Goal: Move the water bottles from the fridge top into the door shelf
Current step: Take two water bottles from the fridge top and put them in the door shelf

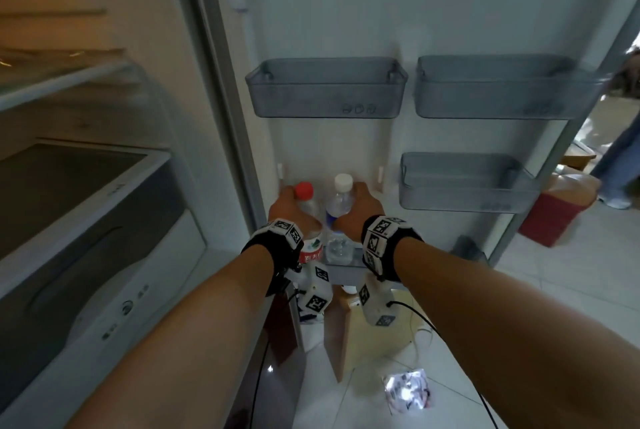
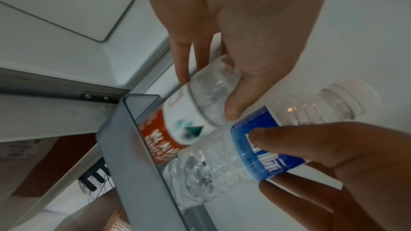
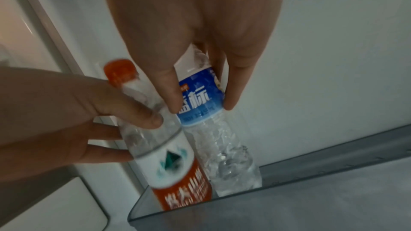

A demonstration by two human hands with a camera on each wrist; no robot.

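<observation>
Crowding door shelf (image 3: 289,178), red-capped bottle (image 1: 306,207), white-capped bottle (image 1: 341,200)

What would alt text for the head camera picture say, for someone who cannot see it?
Two bare hands each grip a water bottle, lowering the pair side by side into a grey door shelf of an open fridge: the left hand holds the red-capped bottle, the right hand the white-capped bottle. Three other grey door bins hang above and to the right.
</observation>
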